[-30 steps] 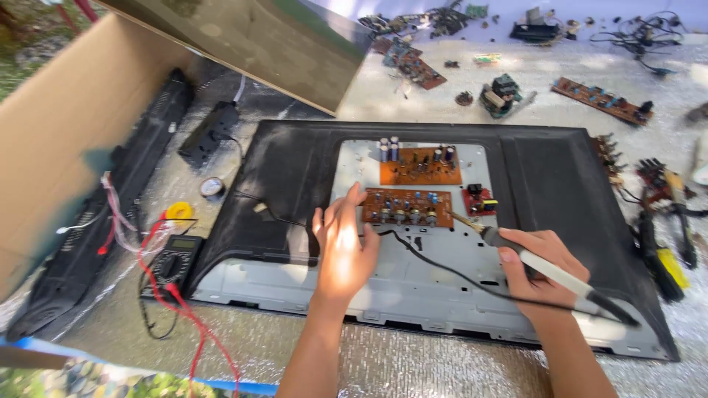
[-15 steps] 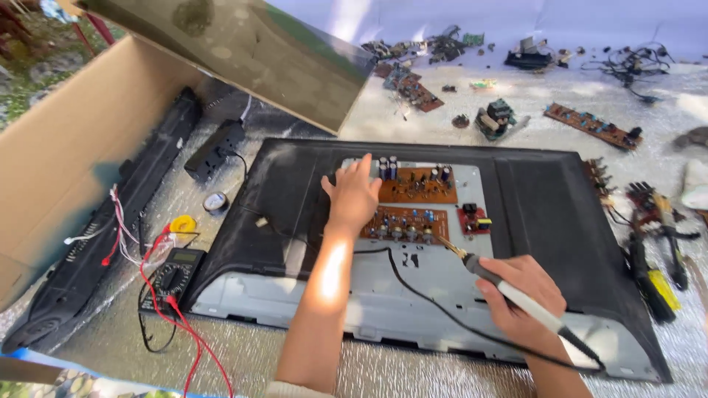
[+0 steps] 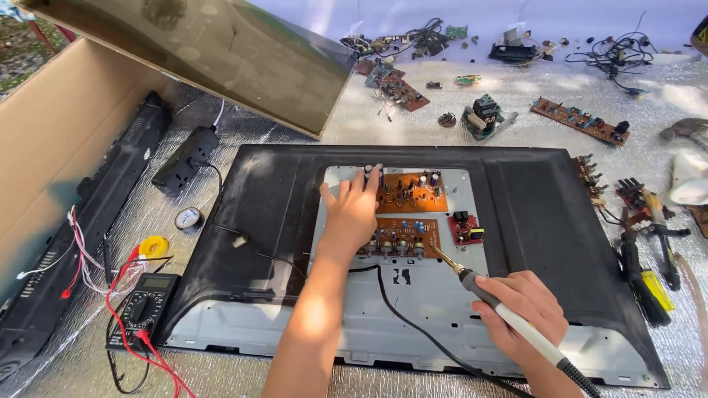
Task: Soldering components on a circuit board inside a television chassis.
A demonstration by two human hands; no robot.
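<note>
Orange circuit board (image 3: 410, 193) under the left hand's (image 3: 352, 214) spread fingers; right hand (image 3: 523, 309) grips a soldering iron (image 3: 509, 317).

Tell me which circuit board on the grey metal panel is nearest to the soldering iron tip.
The lower orange board, below the upper orange one; the soldering iron tip is at its right corner.
</note>
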